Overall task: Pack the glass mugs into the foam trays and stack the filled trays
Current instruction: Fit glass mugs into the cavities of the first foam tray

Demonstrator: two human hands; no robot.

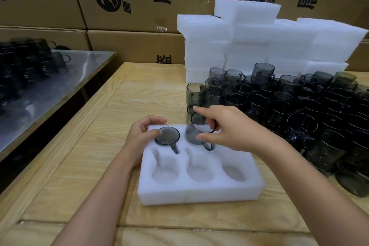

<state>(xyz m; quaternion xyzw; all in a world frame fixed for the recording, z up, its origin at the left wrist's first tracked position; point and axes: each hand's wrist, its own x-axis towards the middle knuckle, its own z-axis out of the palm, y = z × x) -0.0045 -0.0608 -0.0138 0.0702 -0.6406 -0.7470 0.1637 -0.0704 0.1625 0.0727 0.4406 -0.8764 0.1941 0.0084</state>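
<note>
Your left hand [142,136] is curled round the far-left corner of the foam tray [199,191], thumb touching the rim of the seated mug [167,136] in the far-left pocket. Your right hand [229,128] pinches the tilted mug [194,135] by its rim, base at the far-middle pocket. Near three pockets hold nothing. Tray sits on the wooden table [79,166]. Loose mugs [299,102] piled to the right, foam stack [259,42] behind them.

One head-worn wide-angle view looks forward and down, close above the foam tray [199,193] on the wooden table [83,156].
</note>
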